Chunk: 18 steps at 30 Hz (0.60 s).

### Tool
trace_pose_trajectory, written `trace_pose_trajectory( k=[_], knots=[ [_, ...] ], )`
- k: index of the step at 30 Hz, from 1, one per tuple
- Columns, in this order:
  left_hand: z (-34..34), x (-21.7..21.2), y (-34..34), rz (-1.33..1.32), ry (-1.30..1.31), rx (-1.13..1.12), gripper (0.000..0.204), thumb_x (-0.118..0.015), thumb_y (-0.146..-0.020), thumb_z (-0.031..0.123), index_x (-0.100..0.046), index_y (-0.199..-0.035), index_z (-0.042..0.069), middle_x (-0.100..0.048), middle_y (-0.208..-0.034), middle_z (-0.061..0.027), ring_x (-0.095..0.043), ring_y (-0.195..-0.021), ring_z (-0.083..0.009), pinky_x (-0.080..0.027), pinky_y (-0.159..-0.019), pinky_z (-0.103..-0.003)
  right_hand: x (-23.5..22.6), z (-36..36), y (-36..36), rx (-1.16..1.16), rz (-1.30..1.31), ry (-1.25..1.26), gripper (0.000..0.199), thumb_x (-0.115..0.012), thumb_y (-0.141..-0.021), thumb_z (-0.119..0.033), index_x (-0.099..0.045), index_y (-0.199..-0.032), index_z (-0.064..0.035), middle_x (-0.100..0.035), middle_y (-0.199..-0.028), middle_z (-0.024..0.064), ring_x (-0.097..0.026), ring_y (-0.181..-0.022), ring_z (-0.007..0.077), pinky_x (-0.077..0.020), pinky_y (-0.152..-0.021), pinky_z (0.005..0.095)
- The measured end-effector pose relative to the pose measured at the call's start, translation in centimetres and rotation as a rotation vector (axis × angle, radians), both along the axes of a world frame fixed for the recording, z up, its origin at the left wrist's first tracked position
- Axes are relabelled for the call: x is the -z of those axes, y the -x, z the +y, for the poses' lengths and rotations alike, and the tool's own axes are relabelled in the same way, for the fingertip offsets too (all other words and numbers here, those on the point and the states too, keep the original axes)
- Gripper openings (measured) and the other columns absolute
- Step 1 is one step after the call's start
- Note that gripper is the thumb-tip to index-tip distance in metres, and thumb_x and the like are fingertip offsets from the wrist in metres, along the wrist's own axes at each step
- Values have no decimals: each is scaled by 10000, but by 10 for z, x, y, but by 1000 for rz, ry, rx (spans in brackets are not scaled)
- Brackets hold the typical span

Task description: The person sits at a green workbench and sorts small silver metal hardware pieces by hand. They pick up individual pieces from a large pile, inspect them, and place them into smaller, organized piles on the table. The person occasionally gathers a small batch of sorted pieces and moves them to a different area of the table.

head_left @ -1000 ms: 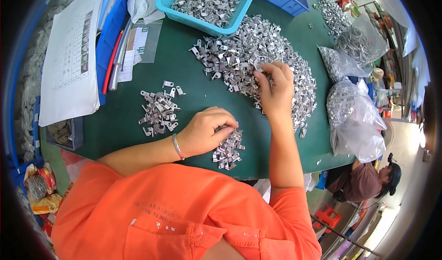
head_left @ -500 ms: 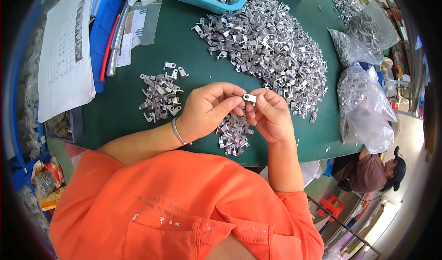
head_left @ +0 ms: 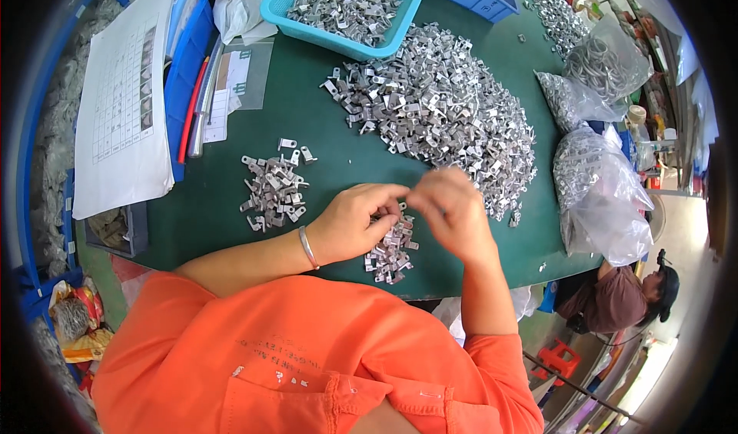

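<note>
the left hand curls, small metal pile at its four o'clock; right hand, blurred, bends close at three o'clock; whether they grip, i cannot tell.

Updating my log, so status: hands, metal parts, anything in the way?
Left hand at small near pile; right hand blurred, close by; grips unclear. Large metal-part pile beyond. Nothing seen blocking them.
</note>
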<state>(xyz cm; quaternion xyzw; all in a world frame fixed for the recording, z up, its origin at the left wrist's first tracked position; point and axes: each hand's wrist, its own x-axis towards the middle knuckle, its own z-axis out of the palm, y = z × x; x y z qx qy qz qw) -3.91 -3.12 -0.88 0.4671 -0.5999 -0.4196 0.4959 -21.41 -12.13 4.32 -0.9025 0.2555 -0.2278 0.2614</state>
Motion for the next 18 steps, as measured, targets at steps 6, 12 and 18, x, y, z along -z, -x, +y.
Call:
trace_pose_trajectory(
  k=[6, 12, 18],
  knots=[
    [1, 0, -3, -21, 67, -63, 127, -645, -825, -40, -677, -944, -8, -656, -863, -88, -651, -747, -175, -526, -649, -266, 11, -59, -48, 224, -35, 400, 224, -676, -727, 33, -694, -930, -59, -593, -852, 91, -546, -798, 304, -462, -718, 397],
    [-1, 4, -3, -47, 83, -96, 128, -645, -811, -37, -675, -927, 7, -653, -855, -86, -647, -755, -198, -525, -668, -283, 9, -69, -53, 240, 32, 344, 232, -734, -708, -23, -706, -930, -82, -585, -888, 70, -541, -830, 295, -454, -742, 396],
    [1, 4, -2, -44, 28, -84, 125, -631, -811, -41, -673, -918, 8, -656, -872, -87, -645, -763, -208, -524, -676, -293, 2, -71, -48, 175, 139, 301, 283, -725, -719, 2, -687, -976, -110, -563, -919, 85, -519, -872, 304, -434, -796, 390]
  ],
)
